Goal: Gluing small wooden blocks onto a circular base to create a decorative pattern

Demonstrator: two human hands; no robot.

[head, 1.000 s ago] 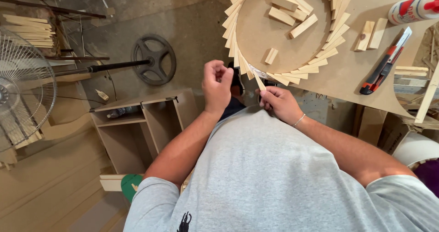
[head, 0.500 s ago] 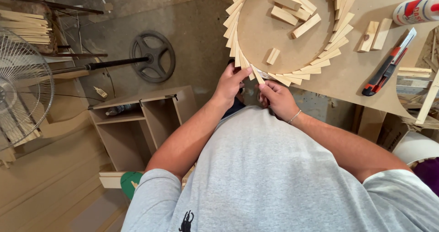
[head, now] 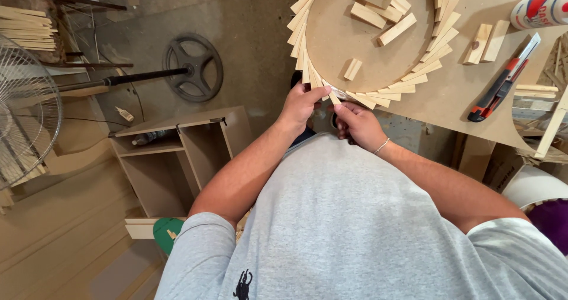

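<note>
A ring of overlapping thin wooden slats [head: 426,66] runs round a disc of brown board [head: 349,39] on the workbench. My left hand [head: 302,103] rests its fingertips on the slats at the ring's near left edge. My right hand [head: 358,125] pinches a small wooden slat [head: 333,94] and holds it against the ring's near rim, right beside my left fingers. Several loose wooden blocks [head: 378,7] lie inside the ring, and a single small block [head: 352,69] sits nearer me.
A red and black utility knife [head: 503,81], two wooden blocks [head: 485,42] and a glue bottle [head: 541,9] lie on the bench to the right. Below left are an open wooden cabinet [head: 177,158], a black wheel [head: 192,68] on a bar, and a wire fan guard [head: 26,110].
Both hands have moved up from in front of my chest to the ring's near edge. The slat in my right hand now touches the ring and my left hand has opened onto the slats.
</note>
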